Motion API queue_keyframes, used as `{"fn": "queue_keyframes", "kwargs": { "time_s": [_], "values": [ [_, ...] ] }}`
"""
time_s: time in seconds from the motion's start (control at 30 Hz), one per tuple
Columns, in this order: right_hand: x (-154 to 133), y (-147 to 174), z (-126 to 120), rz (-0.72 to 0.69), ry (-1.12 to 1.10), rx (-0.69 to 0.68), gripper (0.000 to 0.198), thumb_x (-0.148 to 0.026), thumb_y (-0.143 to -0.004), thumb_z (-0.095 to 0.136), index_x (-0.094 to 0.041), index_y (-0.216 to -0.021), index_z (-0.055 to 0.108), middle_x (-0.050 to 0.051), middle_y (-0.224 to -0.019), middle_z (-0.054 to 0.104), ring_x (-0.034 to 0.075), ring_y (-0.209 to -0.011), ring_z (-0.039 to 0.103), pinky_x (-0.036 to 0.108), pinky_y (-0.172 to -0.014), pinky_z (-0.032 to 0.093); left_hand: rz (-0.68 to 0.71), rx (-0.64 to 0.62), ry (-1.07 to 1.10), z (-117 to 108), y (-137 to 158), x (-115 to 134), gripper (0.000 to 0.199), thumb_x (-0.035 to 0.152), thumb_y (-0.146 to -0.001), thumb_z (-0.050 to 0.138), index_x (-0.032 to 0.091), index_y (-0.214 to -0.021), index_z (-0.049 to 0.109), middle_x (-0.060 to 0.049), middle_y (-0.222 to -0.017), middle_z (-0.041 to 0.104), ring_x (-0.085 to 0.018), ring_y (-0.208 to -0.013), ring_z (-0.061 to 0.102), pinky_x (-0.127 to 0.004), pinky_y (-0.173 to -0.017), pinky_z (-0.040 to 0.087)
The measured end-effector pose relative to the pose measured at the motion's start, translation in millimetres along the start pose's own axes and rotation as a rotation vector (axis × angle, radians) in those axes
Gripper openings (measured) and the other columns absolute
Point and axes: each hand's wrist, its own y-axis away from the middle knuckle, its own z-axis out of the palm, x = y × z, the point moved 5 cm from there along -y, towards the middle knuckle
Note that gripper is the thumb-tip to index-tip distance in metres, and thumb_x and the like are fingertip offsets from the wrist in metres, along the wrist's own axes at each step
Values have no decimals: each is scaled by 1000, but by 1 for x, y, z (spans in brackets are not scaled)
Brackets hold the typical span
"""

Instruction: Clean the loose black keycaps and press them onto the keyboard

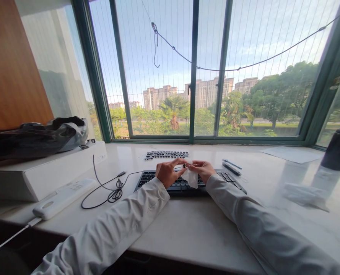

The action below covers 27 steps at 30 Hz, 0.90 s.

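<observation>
Over the black keyboard [230, 179], my left hand [167, 172] pinches a small black keycap [184, 165] between thumb and fingertips. My right hand [203, 169] is closed on a white wipe [191, 179], which hangs down toward the keys and touches the keycap's side. Both hands meet near the keyboard's middle and cover part of its keys. Behind the keyboard, several loose keycaps [166, 154] lie in rows on the white countertop.
Right of my hands lie a dark pen-like tool [231, 168] and a thin blue one [232, 164]. A coiled cable [115, 193] and a white power strip [63, 198] are on the left, beside a white box [43, 175]. Plastic wrap [304, 195] and a black cylinder [338, 149] stand right.
</observation>
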Motion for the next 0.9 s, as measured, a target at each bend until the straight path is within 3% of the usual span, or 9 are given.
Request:
{"fn": "queue_keyframes", "kwargs": {
  "time_s": [0.23, 0.37, 0.5, 0.7, 0.9],
  "values": [
    [3, 1, 3, -18, 2, 12, 48, -49, -54, 77, -15, -87, 72, 5, -77, 70, 17, -67, 62, 28, -64, 46, -18, 37, -18, -1, -1, -5, 24, 46, -79, 59, 32, -97, 64, 9, -92, 71, -10, -67, 64, -21, -71, 46],
    [3, 6, 18, 18, -39, -125, 52, -55, -59, 72, -14, -91, 71, 6, -82, 70, 16, -73, 61, 26, -68, 44, -45, 57, -1, -3, -2, -9, 25, 47, -78, 60, 32, -98, 65, 10, -87, 72, -9, -64, 63, -20, -67, 46],
    [3, 11, 23, 73, -35, -207, 53, -58, -58, 71, -11, -84, 70, 4, -72, 66, 14, -65, 56, 24, -61, 40, -25, 43, 36, -4, -2, -10, 25, 47, -79, 58, 31, -97, 65, 11, -85, 72, -8, -58, 60, -18, -62, 44],
    [1, 8, 10, 39, 211, -115, 49, -60, -59, 68, -12, -60, 63, -3, -47, 49, 6, -44, 36, 23, -45, 23, 2, 2, 18, 0, -2, -10, 29, 48, -74, 64, 32, -99, 65, 10, -82, 72, -7, -51, 54, -19, -61, 43],
    [3, 2, 5, 36, 191, -20, 49, -60, -56, 69, -12, -65, 67, -1, -53, 56, 9, -46, 42, 24, -46, 27, 22, -30, 51, 2, -3, -7, 32, 50, -73, 64, 32, -99, 65, 10, -86, 72, -7, -49, 53, -19, -60, 44]
  ]
}}
